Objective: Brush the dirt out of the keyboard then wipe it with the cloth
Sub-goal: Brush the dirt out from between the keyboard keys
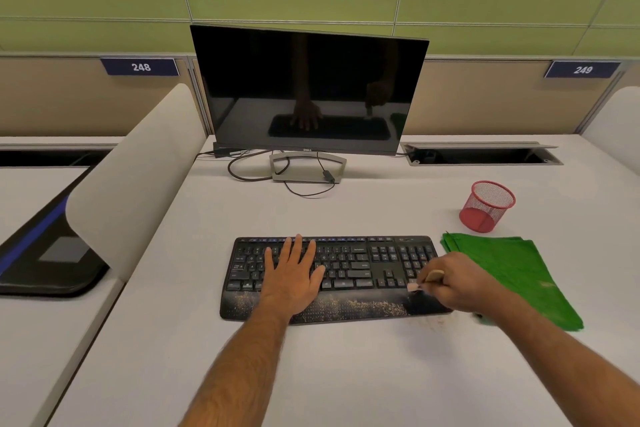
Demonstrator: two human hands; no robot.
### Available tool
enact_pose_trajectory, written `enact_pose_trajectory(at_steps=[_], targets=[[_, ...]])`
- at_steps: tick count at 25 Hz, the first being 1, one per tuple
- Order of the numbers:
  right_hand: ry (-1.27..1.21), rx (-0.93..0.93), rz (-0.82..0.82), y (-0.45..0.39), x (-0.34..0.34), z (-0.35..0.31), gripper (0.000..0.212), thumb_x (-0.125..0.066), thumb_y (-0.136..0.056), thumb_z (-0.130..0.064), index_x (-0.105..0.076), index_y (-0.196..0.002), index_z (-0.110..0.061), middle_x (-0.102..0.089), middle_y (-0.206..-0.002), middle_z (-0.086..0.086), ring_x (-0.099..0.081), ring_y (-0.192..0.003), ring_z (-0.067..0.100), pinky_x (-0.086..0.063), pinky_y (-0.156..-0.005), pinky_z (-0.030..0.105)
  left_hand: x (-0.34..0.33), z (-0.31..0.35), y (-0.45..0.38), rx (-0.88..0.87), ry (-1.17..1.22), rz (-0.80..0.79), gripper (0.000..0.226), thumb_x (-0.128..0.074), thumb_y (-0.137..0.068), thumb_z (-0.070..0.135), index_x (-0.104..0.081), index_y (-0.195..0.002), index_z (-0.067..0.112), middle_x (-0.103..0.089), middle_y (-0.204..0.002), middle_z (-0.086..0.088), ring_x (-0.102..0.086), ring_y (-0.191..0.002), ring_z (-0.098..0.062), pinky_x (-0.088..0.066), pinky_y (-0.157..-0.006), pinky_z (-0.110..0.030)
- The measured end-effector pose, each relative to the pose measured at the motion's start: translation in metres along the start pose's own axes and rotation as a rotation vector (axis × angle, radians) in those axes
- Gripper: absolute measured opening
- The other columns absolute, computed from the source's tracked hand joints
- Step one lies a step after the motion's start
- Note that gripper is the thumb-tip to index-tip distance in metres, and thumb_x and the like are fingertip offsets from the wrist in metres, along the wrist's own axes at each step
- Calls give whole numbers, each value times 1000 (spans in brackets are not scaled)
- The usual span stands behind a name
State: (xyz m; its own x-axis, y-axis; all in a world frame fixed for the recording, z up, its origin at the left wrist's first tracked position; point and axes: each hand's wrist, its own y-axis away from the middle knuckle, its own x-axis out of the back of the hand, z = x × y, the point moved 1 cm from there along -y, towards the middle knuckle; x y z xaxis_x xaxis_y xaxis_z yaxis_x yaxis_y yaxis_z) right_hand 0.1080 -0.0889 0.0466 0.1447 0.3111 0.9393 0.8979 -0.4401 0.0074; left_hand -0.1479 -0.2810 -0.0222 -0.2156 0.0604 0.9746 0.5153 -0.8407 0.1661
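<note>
Left hand [293,274]: lies flat, palm down, on the left half of the black full-size plastic keyboard [346,267]. Fingers straight and slightly spread, tips reaching the top key rows; heel of the palm over the wrist rest. Left forearm bare, running up from the lower edge of the view to the keyboard's front edge.

Right hand [453,279]: at the keyboard's right front corner, fingers curled, pinching a small wooden-handled brush [424,281]. Brush head points left and down, on or just above the keyboard below the number pad; contact cannot be confirmed. Right forearm bare, entering from the lower right.
</note>
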Motion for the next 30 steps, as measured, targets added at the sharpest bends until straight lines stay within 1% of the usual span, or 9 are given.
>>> enact_pose_trajectory(at_steps=[6,9,13,17,20,22,24,26,30], targets=[[70,-61,-22,9,9,21,13,-64,-74,-15,-75,-72,-18,-73,-71,-12,-63,-63,5,-53,-60,25,-3,3,1,-5,-4,3,66,-12,-102,57,7,-158,27,15,-166,0,16,-152,-21,10,-119,-58],[89,-80,-31,14,13,32,17,-57,-73,-21,-72,-68,-15,-70,-65,-8,-62,-60,7,-53,-57,31,-3,4,2,-4,-3,-1,67,-12,-102,57,8,-158,27,14,-166,0,16,-152,-21,10,-119,-58],[-38,-101,103,22,16,35,16,-57,-71,-20,-72,-64,-21,-69,-61,-11,-63,-56,7,-52,-53,32,-3,5,4,-4,-1,-1,66,-12,-102,57,8,-158,27,14,-166,-1,16,-151,-21,11,-119,-58],[-148,-49,116,27,8,28,26,-74,-73,-3,-74,-71,-28,-73,-73,-21,-67,-66,-3,-51,-60,14,-4,5,5,0,4,-4,66,-12,-103,57,7,-159,27,13,-166,0,17,-151,-21,10,-119,-58],[-215,-43,1,29,7,25,37,-69,-70,-4,-71,-59,-39,-73,-68,-12,-69,-65,6,-54,-59,24,-4,6,6,2,6,-7,66,-12,-103,57,7,-159,27,14,-166,0,17,-151,-21,11,-119,-58],[-245,-35,83,28,6,23,38,-69,-73,-2,-71,-60,-37,-74,-70,-11,-68,-66,7,-55,-60,29,-4,6,6,3,2,-5,66,-12,-103,57,7,-158,27,14,-166,0,17,-151,-21,11,-119,-58],[-233,-15,163,26,2,15,27,-73,-76,-2,-76,-71,-28,-73,-76,-19,-68,-71,0,-53,-62,18,-4,7,6,5,3,-7,66,-11,-103,57,7,-158,27,14,-166,-1,17,-151,-21,11,-119,-58],[-200,51,123,26,-5,7,22,-76,-75,-5,-77,-77,-27,-70,-76,-25,-67,-73,-5,-50,-63,10,-4,7,6,4,5,-6,66,-12,-103,57,7,-158,27,14,-166,-1,18,-151,-21,11,-119,-58],[-232,69,81,23,-9,4,29,-70,-73,-10,-72,-69,-39,-73,-74,-13,-68,-70,4,-54,-62,23,-4,7,6,6,6,-3,66,-12,-103,56,7,-159,27,14,-166,-1,17,-151,-21,12,-119,-57]])
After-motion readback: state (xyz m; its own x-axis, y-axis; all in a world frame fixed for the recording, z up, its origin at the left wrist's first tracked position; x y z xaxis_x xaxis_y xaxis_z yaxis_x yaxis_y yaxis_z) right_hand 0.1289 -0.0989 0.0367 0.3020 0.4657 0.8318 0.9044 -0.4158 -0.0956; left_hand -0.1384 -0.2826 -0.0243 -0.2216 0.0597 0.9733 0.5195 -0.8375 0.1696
